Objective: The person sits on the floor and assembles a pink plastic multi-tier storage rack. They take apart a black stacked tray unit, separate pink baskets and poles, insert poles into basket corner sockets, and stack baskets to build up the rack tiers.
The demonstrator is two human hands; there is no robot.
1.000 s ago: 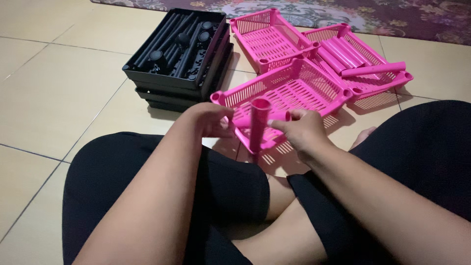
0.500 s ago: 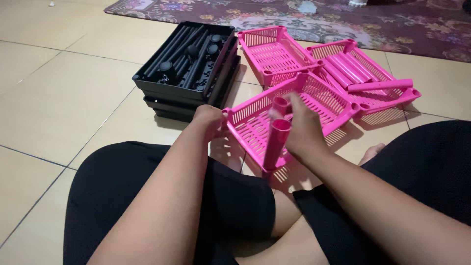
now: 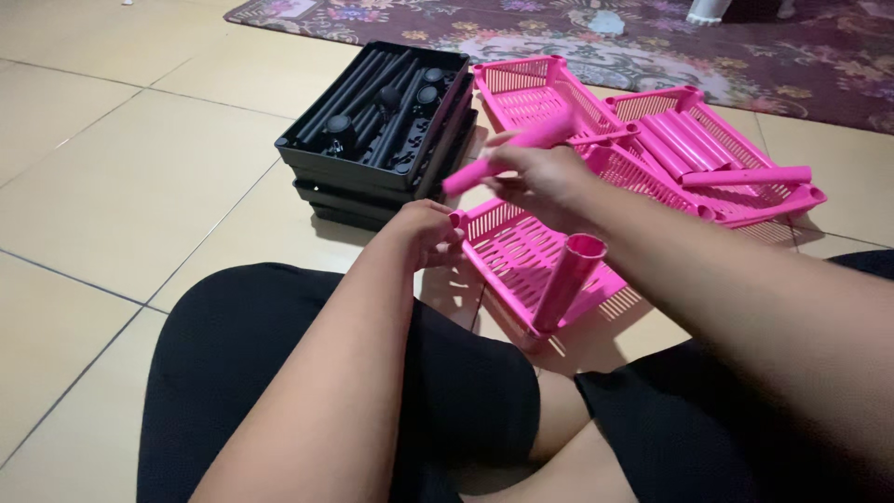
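My left hand (image 3: 430, 233) grips the near left corner of a pink plastic basket tray (image 3: 507, 256) lying on the floor in front of my knees. A pink tube (image 3: 568, 282) stands upright in the tray's near right corner. Over the tray, my right hand (image 3: 548, 177) holds a second pink tube (image 3: 507, 155), tilted and blurred, with its free end pointing left toward the black trays.
A stack of black trays (image 3: 377, 177) filled with black tubes sits to the left. Two more pink trays (image 3: 535, 93) (image 3: 745, 182) lie behind, one holding several pink tubes (image 3: 694, 140). A patterned rug (image 3: 559, 33) covers the far floor. My black-clad legs fill the foreground.
My right hand has let go of the upright tube at the tray's corner and now holds another pink tube above the tray. The left hand stays on the tray corner.
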